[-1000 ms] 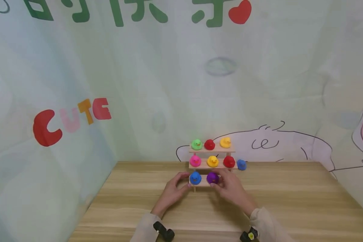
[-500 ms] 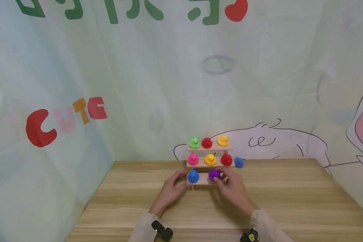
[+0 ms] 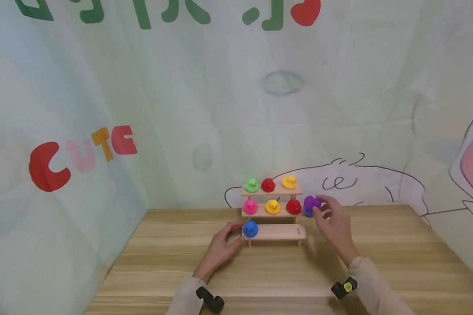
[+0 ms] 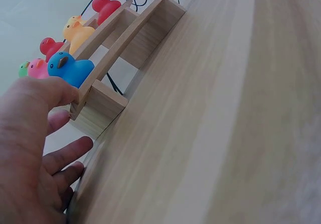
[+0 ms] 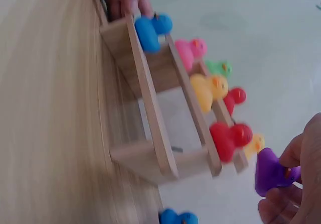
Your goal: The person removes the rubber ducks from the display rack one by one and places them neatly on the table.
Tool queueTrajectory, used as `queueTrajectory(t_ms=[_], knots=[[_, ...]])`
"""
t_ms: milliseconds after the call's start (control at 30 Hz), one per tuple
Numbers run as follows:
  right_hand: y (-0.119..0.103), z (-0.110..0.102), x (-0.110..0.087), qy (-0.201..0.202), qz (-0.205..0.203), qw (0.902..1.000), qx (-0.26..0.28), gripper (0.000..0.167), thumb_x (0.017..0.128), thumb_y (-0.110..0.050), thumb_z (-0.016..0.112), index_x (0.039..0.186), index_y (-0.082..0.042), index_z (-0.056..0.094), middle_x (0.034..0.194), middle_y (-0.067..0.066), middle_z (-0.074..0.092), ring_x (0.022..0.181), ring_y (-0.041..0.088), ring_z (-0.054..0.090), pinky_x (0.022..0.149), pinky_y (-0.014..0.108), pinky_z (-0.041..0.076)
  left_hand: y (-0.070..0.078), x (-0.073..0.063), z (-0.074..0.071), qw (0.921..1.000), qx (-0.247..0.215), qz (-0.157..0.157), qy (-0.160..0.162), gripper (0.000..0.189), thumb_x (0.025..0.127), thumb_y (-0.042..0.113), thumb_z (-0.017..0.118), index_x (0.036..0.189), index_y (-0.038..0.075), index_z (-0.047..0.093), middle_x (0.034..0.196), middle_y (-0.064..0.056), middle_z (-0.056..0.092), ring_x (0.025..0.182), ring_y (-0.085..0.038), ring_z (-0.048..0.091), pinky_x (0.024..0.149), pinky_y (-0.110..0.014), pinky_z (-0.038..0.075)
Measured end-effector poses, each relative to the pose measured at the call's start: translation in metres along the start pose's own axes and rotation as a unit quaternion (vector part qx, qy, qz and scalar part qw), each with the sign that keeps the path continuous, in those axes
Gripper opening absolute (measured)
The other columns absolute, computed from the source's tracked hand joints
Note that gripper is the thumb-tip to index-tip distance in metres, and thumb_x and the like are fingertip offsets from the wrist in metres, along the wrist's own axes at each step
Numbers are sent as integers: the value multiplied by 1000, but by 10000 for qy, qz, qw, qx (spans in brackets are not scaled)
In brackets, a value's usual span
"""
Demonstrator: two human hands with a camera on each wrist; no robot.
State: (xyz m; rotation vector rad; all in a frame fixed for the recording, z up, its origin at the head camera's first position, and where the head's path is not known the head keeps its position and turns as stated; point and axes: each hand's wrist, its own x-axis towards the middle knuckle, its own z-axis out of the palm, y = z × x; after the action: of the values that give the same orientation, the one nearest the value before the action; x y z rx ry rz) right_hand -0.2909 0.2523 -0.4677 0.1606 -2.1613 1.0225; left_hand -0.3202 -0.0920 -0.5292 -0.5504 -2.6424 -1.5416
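Note:
My right hand (image 3: pixel 335 227) pinches a purple rubber duck (image 5: pixel 271 173) between thumb and fingers, raised beyond the right end of a three-tier wooden display shelf (image 3: pixel 280 232). In the head view the purple duck partly covers a blue duck (image 5: pixel 175 217) on the table. My left hand (image 3: pixel 223 245) holds the left end of the lowest tier with thumb and forefinger, its other fingers spread out in the left wrist view. Right beside that thumb, another blue rubber duck (image 4: pixel 70 69) sits on the lowest tier.
On the middle tier are a pink duck (image 3: pixel 250 207), a yellow duck (image 3: pixel 273 207) and a red duck (image 3: pixel 293 207). The top tier bears a green duck (image 3: pixel 252 185), another red duck (image 3: pixel 268 185) and another yellow duck (image 3: pixel 289 182). Behind the wooden table (image 3: pixel 220 291) hangs a printed cloth (image 3: pixel 205 109).
The purple duck has been lifted off the lowest tier by my right hand and carried right, past the shelf's end. My left hand stays at the shelf; the head view has shifted slightly.

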Motion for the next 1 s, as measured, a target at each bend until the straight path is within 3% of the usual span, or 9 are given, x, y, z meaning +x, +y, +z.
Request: queueTrajectory(t_ms=[167,300,467,633,767,1000], knots=[[31,-7,21,-624,564,9955,-431,34,98,-4,71,131,4,67,117,26,76,90,30,71,66,20,53,0,-3,-1,9999,2,-107,-19,48,102,34,72,146,18,61,149,-9,66,145,-38,57,126,-68,34],[52,-12,32,-1114,837,9875,-736,35,98,-5,68,131,5,65,116,29,75,91,34,73,67,26,53,0,-4,0,10000,7,-61,-32,48,102,33,72,146,18,61,148,-10,67,144,-38,58,125,-67,35],[70,-16,36,-1595,924,9772,-1055,36,95,-4,66,129,9,64,123,33,71,98,41,73,79,45,60,-1,-1,2,9999,13,94,-75,47,102,32,72,145,16,61,146,-10,68,143,-37,59,126,-65,36],[83,-16,36,-1870,1096,9699,-1114,37,93,-3,65,127,12,63,125,36,70,103,46,71,93,60,57,-1,0,2,9999,19,140,-54,47,101,30,72,144,14,61,144,-12,69,143,-39,59,126,-66,36],[87,-16,36,-1934,1305,9655,-1157,39,93,-4,63,128,12,62,126,37,69,107,48,69,97,62,54,0,1,2,9999,-1,102,-76,48,101,31,72,145,14,61,145,-12,69,143,-39,59,126,-66,34],[88,-15,39,-1948,1277,9652,-1187,40,93,-4,65,129,12,61,126,39,68,107,51,69,98,64,53,2,1,0,10000,-12,68,-27,47,101,31,72,143,15,62,145,-12,69,143,-39,59,126,-67,34]])
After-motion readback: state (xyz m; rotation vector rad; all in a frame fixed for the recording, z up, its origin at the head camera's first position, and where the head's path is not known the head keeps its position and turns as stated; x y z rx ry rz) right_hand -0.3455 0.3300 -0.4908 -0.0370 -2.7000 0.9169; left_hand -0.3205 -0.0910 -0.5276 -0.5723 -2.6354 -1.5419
